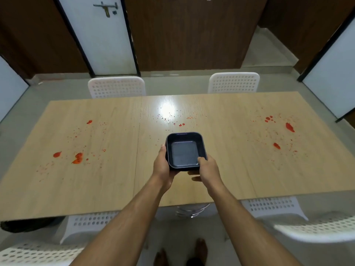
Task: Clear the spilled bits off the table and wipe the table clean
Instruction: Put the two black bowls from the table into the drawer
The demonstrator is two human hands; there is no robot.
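Observation:
A dark square bowl [184, 150], empty inside, is held over the middle of the light wooden table [221, 169]. My left hand [162, 166] grips its left side and my right hand [208, 169] grips its near right corner with the thumb over the rim. Red spilled bits lie in three patches: a left patch [77, 158], a small scatter at the far centre [181, 124] and a right patch [289, 127]. Fine red specks surround each patch.
White perforated chairs stand at the far side [116, 86] [234, 82] and at the near side [272, 206] [90, 225], with another near right [322, 229]. A white door [101, 35] and brown panels are behind. My feet [180, 254] show on the floor.

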